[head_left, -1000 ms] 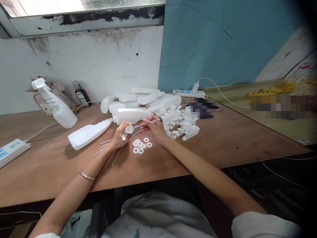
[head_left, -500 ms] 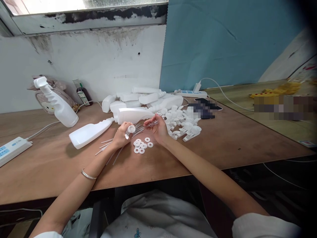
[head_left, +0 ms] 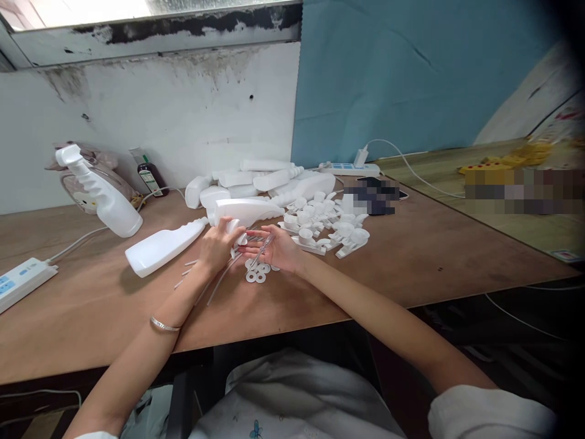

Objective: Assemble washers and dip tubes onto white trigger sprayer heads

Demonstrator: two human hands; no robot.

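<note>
My left hand (head_left: 217, 247) is closed around a white trigger spray head (head_left: 235, 228). Close beside it, my right hand (head_left: 283, 249) has its fingers stretched toward the spray head and keeps a slim, clear-handled tool (head_left: 261, 251) under the thumb. That tool slants down toward the table; its exact kind is too small to tell. Below the hands lies a small group of white ring washers (head_left: 256, 275), partly covered by the right hand. Thin clear tubes (head_left: 222, 280) lie under and beside the left hand.
White bottles (head_left: 247, 211) are piled behind the hands, with a single bottle (head_left: 162, 249) lying to the left. An assembled spray bottle (head_left: 114, 204) leans against a pink bag. More spray heads (head_left: 315, 222) heap up at right. A power strip (head_left: 27, 277) sits at far left.
The spray head has turned in my left hand, its round opening no longer facing me. My right hand has moved left toward it, fingers straightened, and the slim tool has swung to point down.
</note>
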